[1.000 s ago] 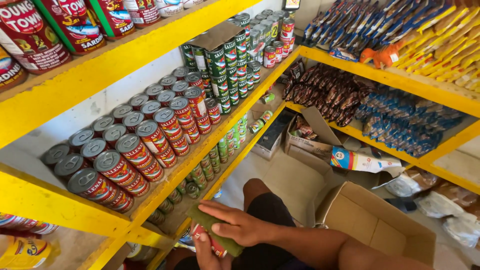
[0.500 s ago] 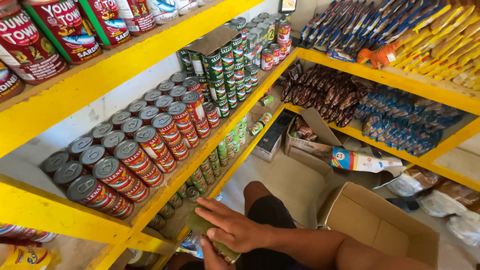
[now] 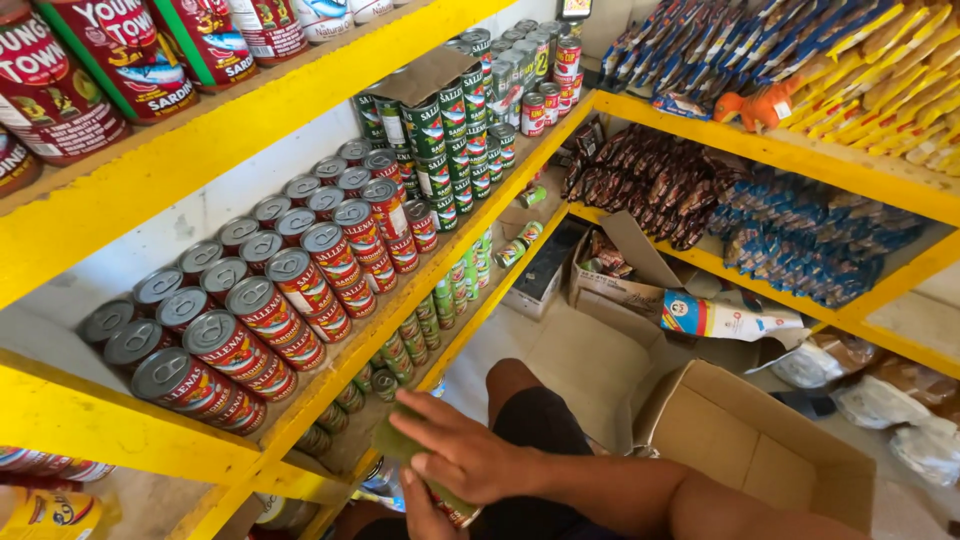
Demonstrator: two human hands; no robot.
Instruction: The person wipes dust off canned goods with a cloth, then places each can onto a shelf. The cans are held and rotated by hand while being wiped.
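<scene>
Low in the view, both hands hold a small green-wrapped pack of cans (image 3: 396,447) in front of the lower yellow shelf. My right hand (image 3: 465,457) lies flat over its top with the fingers spread, the forearm coming in from the lower right. My left hand (image 3: 418,510) grips the pack from underneath and is mostly hidden. A bit of red label shows at the pack's near end. Just left of the pack stand rows of green cans (image 3: 412,340) on the lower shelf.
The middle yellow shelf (image 3: 420,275) carries rows of stacked red cans (image 3: 270,310), with green cans (image 3: 450,120) farther back. An open cardboard box (image 3: 760,450) sits on the floor at right. More shelves at right hold dark and blue packets (image 3: 800,240). My knee in black shorts (image 3: 530,420) is below.
My right hand has slid further over the top of the green pack and covers more of it. The pack stays at the same spot by the lower shelf.
</scene>
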